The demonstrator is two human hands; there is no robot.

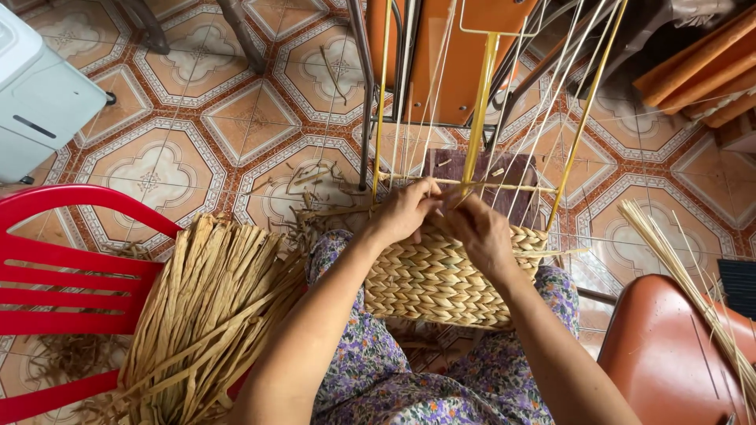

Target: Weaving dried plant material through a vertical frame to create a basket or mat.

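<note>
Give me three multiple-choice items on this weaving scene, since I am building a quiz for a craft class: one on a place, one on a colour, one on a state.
1. Where does the bundle of dried fibre strips lie?
A. on the red chair
B. on the white appliance
C. across the wire frame

2. What colour is the wire frame?
A. blue
B. yellow
C. black

3. How far is the woven basket done?
A. unstarted
B. partly woven
C. fully woven

Answers: 1 A, it rests over the chair's seat. 2 B, its rods are yellow. 3 B, the left hand and right hand work at its top edge, bare frame above.
</note>
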